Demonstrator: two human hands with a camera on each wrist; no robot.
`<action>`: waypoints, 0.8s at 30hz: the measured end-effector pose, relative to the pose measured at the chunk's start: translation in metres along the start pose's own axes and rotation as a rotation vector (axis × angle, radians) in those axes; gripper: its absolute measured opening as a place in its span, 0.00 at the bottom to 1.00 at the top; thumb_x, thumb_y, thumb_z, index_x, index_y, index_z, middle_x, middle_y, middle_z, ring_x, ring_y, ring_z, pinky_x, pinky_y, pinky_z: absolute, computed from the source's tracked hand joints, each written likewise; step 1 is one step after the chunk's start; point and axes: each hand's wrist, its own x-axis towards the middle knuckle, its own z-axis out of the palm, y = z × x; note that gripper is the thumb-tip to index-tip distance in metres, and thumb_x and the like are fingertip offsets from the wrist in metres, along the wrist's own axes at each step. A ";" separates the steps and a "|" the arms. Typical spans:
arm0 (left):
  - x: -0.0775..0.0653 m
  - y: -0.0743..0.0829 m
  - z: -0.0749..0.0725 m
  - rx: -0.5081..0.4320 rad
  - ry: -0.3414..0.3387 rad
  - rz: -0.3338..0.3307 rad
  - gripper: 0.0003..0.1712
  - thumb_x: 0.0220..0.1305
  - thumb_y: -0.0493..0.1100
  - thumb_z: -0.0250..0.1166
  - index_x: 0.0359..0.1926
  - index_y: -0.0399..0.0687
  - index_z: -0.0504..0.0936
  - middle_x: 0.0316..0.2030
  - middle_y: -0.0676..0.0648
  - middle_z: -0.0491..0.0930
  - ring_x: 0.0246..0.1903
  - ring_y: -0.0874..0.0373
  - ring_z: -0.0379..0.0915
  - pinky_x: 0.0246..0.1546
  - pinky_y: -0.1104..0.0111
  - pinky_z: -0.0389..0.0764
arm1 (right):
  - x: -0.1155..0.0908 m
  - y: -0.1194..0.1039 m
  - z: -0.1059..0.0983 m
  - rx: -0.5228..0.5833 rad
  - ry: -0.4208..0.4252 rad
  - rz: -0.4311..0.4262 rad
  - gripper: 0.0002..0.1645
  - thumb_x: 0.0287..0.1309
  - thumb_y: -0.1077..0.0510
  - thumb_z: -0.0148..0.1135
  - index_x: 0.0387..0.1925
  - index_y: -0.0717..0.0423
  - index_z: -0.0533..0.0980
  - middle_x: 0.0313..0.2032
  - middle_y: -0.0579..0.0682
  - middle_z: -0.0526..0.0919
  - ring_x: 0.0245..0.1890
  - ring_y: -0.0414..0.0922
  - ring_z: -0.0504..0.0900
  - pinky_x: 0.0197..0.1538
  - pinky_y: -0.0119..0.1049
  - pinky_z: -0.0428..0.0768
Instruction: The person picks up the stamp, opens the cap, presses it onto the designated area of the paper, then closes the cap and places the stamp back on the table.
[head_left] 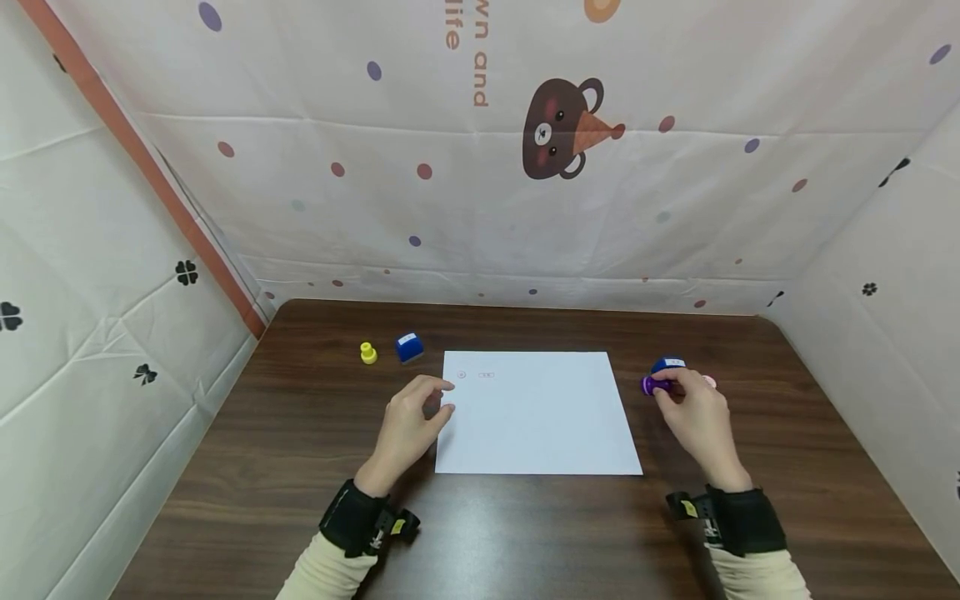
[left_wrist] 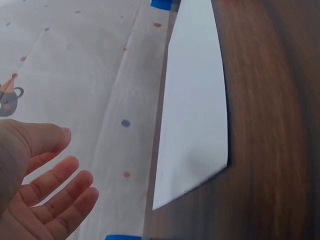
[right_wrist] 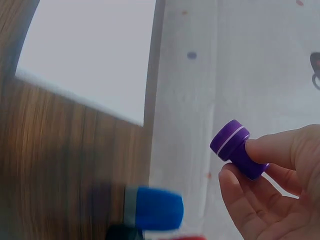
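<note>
A small purple stamp (right_wrist: 235,142) with a white line round its wide end is pinched between the thumb and fingers of my right hand (head_left: 696,417). That hand is to the right of the paper, close to a blue block-shaped stamp (head_left: 667,364) and a pink thing (head_left: 709,381) partly covered by the fingers. A white sheet of paper (head_left: 536,417) lies flat, bearing two small faint marks near its upper left corner. My left hand (head_left: 408,425) is at the sheet's left edge, fingers loosely bent and nothing between them.
Behind the left hand stand a yellow stamp (head_left: 367,353) and another blue block-shaped stamp (head_left: 409,347) on the dark wooden table (head_left: 510,533). A printed cloth (head_left: 465,208) rises behind the table, with pale cloth at both sides.
</note>
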 end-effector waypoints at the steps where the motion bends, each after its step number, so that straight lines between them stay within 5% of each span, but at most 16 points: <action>1: 0.001 0.001 0.002 -0.008 -0.001 0.003 0.14 0.50 0.35 0.69 0.41 0.46 0.80 0.39 0.48 0.78 0.37 0.51 0.78 0.35 0.64 0.82 | 0.001 -0.003 0.003 0.002 -0.007 0.000 0.12 0.47 0.70 0.65 0.37 0.65 0.77 0.36 0.64 0.80 0.31 0.55 0.78 0.32 0.48 0.80; 5: 0.004 0.006 0.010 -0.033 -0.003 0.022 0.14 0.51 0.35 0.69 0.40 0.46 0.80 0.38 0.48 0.79 0.36 0.50 0.79 0.33 0.63 0.82 | 0.006 -0.011 0.015 0.051 -0.044 0.015 0.12 0.48 0.69 0.65 0.38 0.63 0.77 0.36 0.60 0.81 0.32 0.51 0.79 0.32 0.37 0.81; 13: 0.010 0.014 0.030 -0.067 0.013 0.071 0.13 0.51 0.35 0.69 0.40 0.47 0.80 0.37 0.50 0.80 0.35 0.56 0.79 0.35 0.67 0.82 | 0.012 -0.030 0.037 0.199 -0.110 0.082 0.12 0.51 0.68 0.64 0.40 0.61 0.76 0.39 0.59 0.82 0.36 0.52 0.81 0.39 0.47 0.82; 24: 0.014 0.030 0.052 -0.100 0.014 0.106 0.14 0.51 0.36 0.69 0.41 0.47 0.80 0.38 0.49 0.79 0.36 0.58 0.78 0.35 0.70 0.82 | 0.015 -0.061 0.060 0.375 -0.218 0.151 0.11 0.52 0.66 0.64 0.40 0.58 0.77 0.39 0.55 0.82 0.37 0.48 0.81 0.39 0.33 0.82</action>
